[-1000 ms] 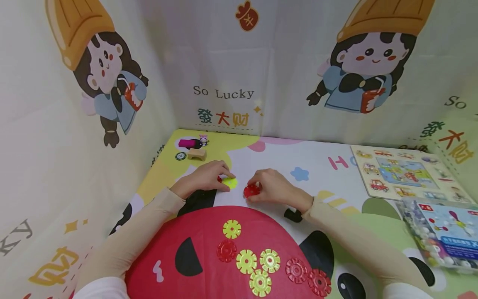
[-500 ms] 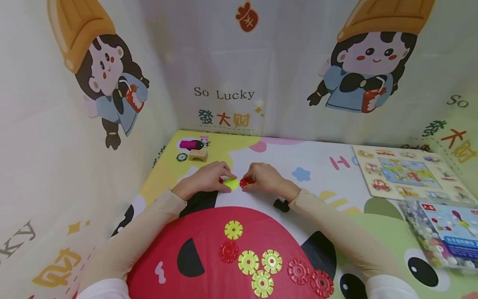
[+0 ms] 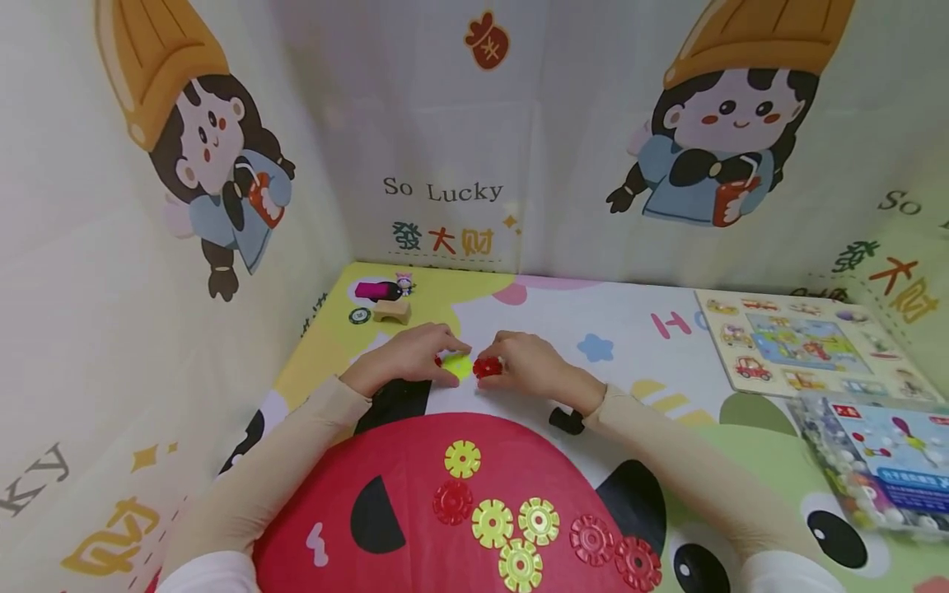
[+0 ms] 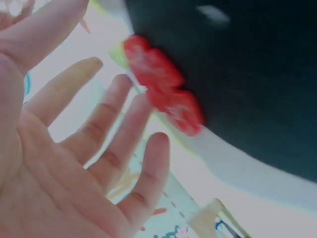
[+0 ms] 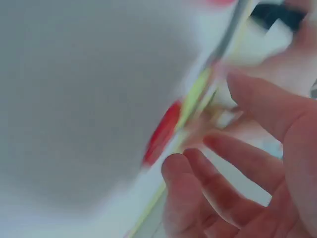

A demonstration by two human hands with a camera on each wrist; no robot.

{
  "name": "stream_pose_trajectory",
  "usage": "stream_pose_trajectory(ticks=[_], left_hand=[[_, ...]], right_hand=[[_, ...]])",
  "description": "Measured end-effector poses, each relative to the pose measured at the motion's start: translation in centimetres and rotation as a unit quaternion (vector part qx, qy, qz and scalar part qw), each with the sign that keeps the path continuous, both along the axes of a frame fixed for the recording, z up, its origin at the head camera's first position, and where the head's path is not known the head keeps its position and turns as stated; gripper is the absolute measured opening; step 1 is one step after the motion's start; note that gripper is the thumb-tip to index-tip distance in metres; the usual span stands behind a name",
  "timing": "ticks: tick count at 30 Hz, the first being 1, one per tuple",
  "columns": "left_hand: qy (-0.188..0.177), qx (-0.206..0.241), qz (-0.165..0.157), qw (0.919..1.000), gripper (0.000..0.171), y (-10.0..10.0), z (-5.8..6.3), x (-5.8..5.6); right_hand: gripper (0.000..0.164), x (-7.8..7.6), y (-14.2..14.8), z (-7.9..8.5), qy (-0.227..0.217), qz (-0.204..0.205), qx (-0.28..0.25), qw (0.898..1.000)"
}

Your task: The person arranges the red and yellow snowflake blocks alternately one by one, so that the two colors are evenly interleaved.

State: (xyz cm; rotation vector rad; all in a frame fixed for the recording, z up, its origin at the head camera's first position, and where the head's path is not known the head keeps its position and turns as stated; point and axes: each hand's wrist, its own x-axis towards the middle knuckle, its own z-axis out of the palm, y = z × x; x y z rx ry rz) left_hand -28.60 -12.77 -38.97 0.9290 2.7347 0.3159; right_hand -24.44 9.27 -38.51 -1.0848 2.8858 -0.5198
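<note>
In the head view my left hand point(image 3: 406, 354) holds a yellow notched interlocking disc point(image 3: 455, 366) between thumb and fingers. A sliver of red point(image 3: 438, 361) shows beneath that palm. The left wrist view has red discs point(image 4: 157, 74) in a row beside the fingertips, with a bit of yellow at the far end. My right hand point(image 3: 535, 366) pinches a red notched disc point(image 3: 487, 367) just right of the yellow one. Seen from the right wrist, the red disc point(image 5: 162, 134) and yellow disc point(image 5: 195, 96) line up edge by edge, blurred.
Several loose yellow discs point(image 3: 493, 524) and red discs point(image 3: 452, 502) lie nearer on the printed red area. A wooden block point(image 3: 391, 311) and small toys sit at the back left. To the right are a picture puzzle board point(image 3: 726, 346) and a clear box of beads point(image 3: 853, 494).
My right hand has moved left with its red disc, up beside the yellow one, and its fingers have shifted on the disc. My left hand has stayed almost still.
</note>
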Motion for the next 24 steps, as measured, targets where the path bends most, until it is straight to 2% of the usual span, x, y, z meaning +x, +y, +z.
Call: stream_pose_trajectory(ticks=[3,7,9,13,20,24], left_hand=[[0.009,-0.003,-0.012,0.9999,0.061,0.9,0.1,-0.2],[0.019,0.003,-0.033,0.9993,0.058,2.4,-0.3,-0.3],[0.019,0.003,-0.036,0.9992,0.057,2.9,-0.4,-0.4],[0.018,0.006,-0.024,0.9995,0.053,3.4,-0.7,-0.4],[0.018,0.017,-0.006,0.9997,0.052,3.4,-0.7,-0.5],[0.014,0.014,-0.005,0.9998,0.053,3.4,-0.9,-0.4]], right_hand=[[0.047,2.3,-0.4,0.2,-0.025,0.076,0.015,0.997],[0.054,5.0,-1.1,0.0,-0.027,0.199,0.071,0.977],[0.054,5.7,-1.3,-0.1,-0.011,0.231,0.095,0.968],[0.051,6.2,-1.4,-0.1,-0.008,0.237,0.114,0.965],[0.048,6.1,-1.6,0.3,-0.044,0.203,0.118,0.971],[0.051,7.0,-1.7,0.3,-0.065,0.21,0.105,0.97]])
